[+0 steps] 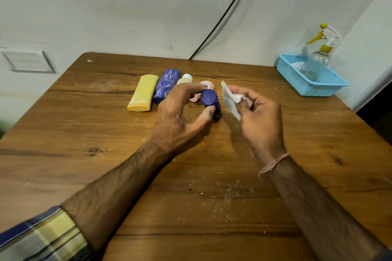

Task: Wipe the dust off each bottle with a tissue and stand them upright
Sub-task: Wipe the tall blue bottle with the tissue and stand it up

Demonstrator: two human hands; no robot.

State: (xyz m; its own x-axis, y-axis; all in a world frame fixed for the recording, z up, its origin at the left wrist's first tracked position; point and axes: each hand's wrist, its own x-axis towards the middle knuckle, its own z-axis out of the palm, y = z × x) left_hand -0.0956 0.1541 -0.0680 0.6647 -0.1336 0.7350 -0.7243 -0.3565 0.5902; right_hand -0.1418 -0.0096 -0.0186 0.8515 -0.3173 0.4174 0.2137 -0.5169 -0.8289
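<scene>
My left hand grips a small dark blue bottle that stands upright on the wooden table, thumb on its near side, fingers over its far side. Just to its right, my right hand pinches a folded white tissue, held a little apart from the bottle. Behind my left hand lie a yellow bottle, a dusty purple-blue bottle, a beige bottle with a white cap and a pink bottle, the last two partly hidden by my fingers.
A light blue plastic basket sits at the table's back right corner with a clear spray bottle in it. White dust specks lie on the near table. A black cable hangs on the wall behind.
</scene>
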